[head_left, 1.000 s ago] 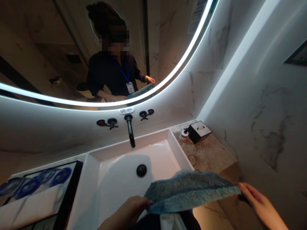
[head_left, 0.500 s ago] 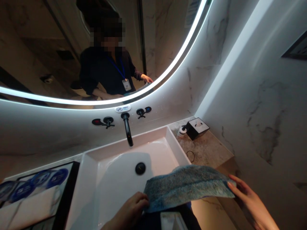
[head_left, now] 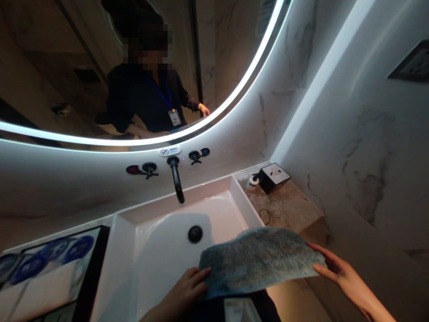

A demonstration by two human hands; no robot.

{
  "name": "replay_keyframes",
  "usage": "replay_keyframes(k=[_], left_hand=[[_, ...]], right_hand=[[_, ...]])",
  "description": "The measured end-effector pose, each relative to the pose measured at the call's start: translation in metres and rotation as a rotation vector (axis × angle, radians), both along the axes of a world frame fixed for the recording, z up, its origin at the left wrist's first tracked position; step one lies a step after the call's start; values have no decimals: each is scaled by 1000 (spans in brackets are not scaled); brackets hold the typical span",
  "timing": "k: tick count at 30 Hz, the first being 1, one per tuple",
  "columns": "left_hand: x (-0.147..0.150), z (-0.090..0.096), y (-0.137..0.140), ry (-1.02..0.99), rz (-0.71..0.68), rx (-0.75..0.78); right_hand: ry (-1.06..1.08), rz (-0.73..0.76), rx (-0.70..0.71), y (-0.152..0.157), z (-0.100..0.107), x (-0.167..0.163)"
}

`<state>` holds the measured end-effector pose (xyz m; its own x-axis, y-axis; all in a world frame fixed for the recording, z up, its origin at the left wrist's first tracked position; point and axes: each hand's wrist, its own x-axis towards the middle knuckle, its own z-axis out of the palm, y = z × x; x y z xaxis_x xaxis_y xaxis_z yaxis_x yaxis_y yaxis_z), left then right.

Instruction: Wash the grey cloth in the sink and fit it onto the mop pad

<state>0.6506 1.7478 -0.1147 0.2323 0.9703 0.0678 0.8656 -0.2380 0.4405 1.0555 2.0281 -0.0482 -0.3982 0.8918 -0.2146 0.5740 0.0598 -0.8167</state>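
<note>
A blue-grey fuzzy cleaning cloth (head_left: 258, 261) is stretched sideways above the front right part of the white sink (head_left: 147, 259). My left hand (head_left: 187, 286) grips its left end, with fingers curled over the edge. At the opposite end my right hand (head_left: 338, 270) pinches the cloth between thumb and fingers. The cloth's upper face is turned toward me and bows slightly upward in the middle. Its underside is hidden. The black drain stopper (head_left: 195, 234) lies beyond the cloth in the basin.
A black spout (head_left: 176, 179) juts over the sink between two cross handles. On the right counter (head_left: 288, 210) stand a pump bottle (head_left: 252, 183) and a tissue box (head_left: 274, 177), near a thin dark loop (head_left: 264, 216). A black-edged tray (head_left: 95, 264) holds packets at left. The lit mirror (head_left: 228, 53) reflects a person.
The cloth has flattened: the crease along its middle is gone and its face is tilted more toward me. Both hands keep their hold. The view has shifted slightly.
</note>
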Motion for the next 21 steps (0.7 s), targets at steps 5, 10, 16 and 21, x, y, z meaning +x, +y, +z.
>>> replay_keyframes(k=[5, 10, 16, 21], left_hand=[[4, -8, 10, -115, 86, 202], [11, 6, 13, -237, 219, 305], [5, 18, 14, -191, 203, 281], [-10, 1, 6, -29, 1, 288]], right_hand=[[85, 14, 31, 14, -5, -14], [123, 0, 47, 31, -4, -28], [55, -10, 109, 43, -8, -34], [15, -6, 217, 53, -18, -41]])
